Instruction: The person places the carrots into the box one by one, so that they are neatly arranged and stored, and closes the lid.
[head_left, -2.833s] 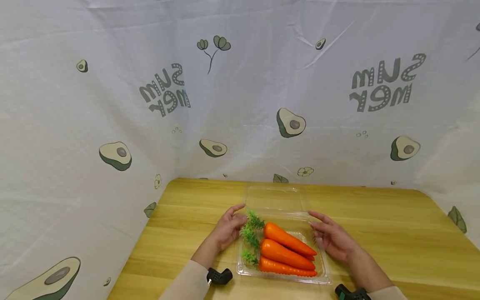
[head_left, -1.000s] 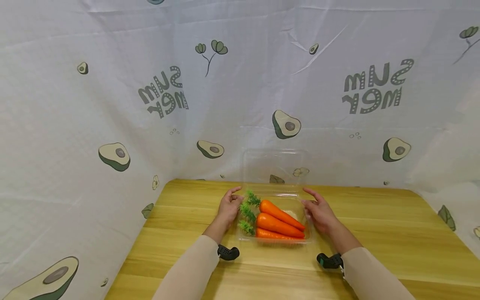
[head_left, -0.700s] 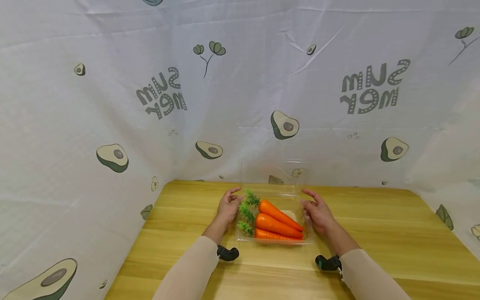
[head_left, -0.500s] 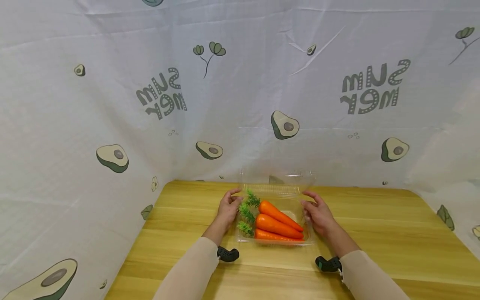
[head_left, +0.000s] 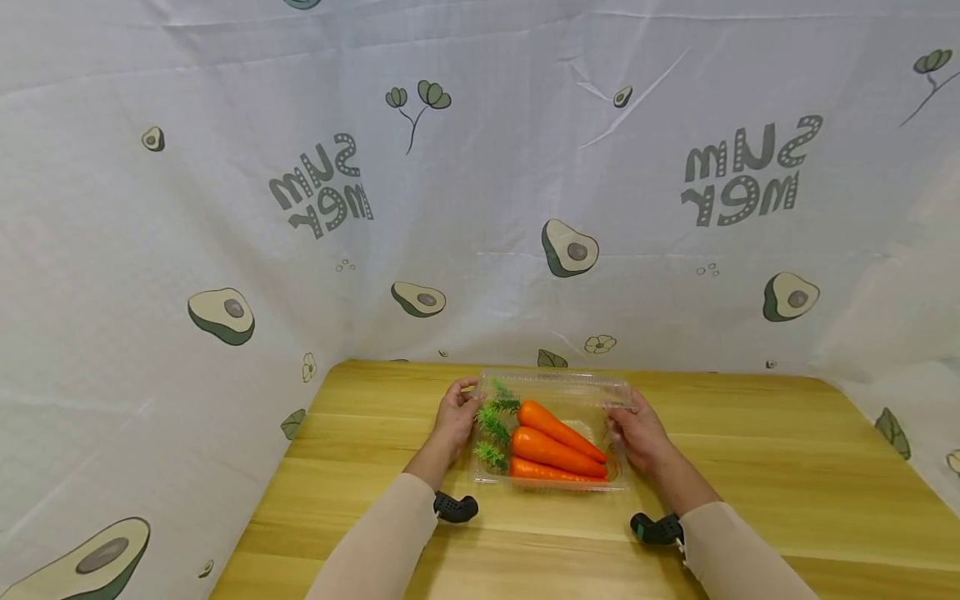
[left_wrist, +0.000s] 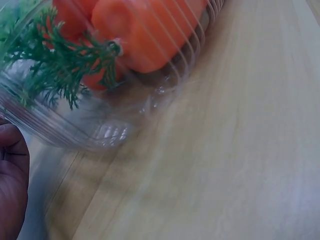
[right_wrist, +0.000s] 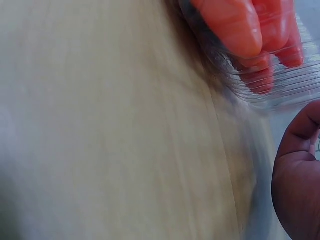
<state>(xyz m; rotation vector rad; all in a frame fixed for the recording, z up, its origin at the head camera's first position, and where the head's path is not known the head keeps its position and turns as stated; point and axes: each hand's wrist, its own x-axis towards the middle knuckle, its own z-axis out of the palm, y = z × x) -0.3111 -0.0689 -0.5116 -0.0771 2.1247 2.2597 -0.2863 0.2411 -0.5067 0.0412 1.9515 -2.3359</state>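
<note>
A clear plastic clamshell box [head_left: 551, 485] stands on the table in the head view. Orange carrots [head_left: 558, 450] lie inside, their green leafy tops [head_left: 492, 455] to the left and tips to the right. The hinged lid [head_left: 555, 385] tilts forward over the back of the box. My left hand [head_left: 454, 415] holds the box's left side near the hinge; its thumb meets the rim in the left wrist view. On the right side my right hand [head_left: 639, 432] grips the box near its back corner, fingers partly behind the lid. The right wrist view shows its bent thumb [right_wrist: 300, 132] by the ribbed wall.
The wooden table [head_left: 360, 467] extends to both sides and in front of the box. A white curtain [head_left: 480, 208] printed with avocados hangs behind the table and along the sides. Black wrist cameras [head_left: 455, 507] sit on both wrists.
The box and both hands moved back, away from the person, between the first two frames. Since then the raised lid has swung forward and down over the box while the hands stayed nearly still.
</note>
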